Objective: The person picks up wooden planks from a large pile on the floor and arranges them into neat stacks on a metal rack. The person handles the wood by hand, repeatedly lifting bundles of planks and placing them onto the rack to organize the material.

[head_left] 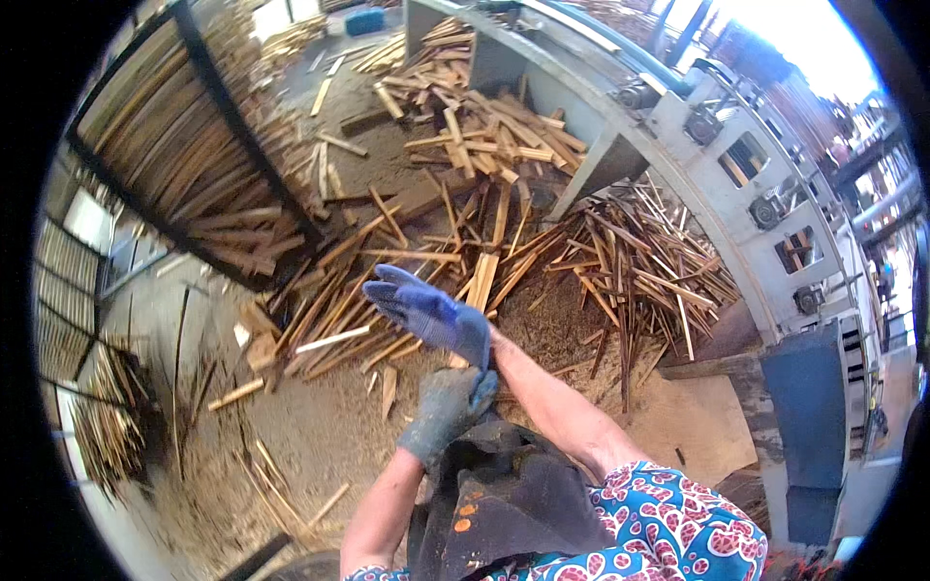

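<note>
My right hand (426, 308) is stretched out to the left across my front, in a blue work glove with a grey cuff. Its fingers are extended and it holds nothing. My left hand (448, 409), in a dirty grey-green work glove, is closed at the right wrist, with its fingers on the blue glove's cuff (473, 339). Part of the left fingers is hidden behind that cuff. Below both hands hangs a dark stained apron (518, 484), over a blue patterned sleeve (678, 513).
Piles of wood strips (649, 266) and offcuts (484, 131) cover the floor ahead. A long grey machine (756, 208) runs along the right. Stacked wood fills a dark metal rack (189, 136) at far left. A plywood sheet (693, 426) lies at right, and a strip bundle (111, 421) at left.
</note>
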Available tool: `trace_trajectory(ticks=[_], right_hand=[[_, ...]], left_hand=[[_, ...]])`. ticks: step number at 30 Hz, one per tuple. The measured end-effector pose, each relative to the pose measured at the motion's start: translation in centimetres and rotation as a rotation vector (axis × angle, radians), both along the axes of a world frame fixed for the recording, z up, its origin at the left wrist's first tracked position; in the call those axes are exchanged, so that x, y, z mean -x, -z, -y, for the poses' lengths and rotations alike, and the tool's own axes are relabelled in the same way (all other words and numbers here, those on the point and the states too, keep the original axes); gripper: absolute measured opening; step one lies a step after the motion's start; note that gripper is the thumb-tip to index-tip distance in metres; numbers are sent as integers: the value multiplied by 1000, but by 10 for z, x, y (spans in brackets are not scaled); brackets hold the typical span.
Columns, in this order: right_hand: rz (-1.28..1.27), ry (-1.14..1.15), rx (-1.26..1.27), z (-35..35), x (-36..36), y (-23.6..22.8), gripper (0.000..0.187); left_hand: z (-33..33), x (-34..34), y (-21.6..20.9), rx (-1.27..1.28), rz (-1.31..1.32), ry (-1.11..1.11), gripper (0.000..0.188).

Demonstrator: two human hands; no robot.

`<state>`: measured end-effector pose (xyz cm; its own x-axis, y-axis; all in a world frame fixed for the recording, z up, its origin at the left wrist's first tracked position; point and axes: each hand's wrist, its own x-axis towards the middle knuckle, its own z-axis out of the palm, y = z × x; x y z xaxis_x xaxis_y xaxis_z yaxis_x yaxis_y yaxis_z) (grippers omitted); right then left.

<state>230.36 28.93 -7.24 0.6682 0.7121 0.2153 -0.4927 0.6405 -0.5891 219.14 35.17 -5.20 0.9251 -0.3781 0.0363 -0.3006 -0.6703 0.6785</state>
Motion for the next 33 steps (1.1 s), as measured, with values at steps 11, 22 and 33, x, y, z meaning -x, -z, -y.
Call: trace_trajectory(ticks=[11,22,33], right_hand=[[129,-48,226,29,-33,76,52],[1038,-85,1152,45,-10,195,30],[797,-818,1330,8,-97,78,31]], left_hand=[[-1,-115,-2,83,229,-52,31],[-35,-160,144,292,-732,294,38],[-86,-176,105,801,-1146,162,78]])
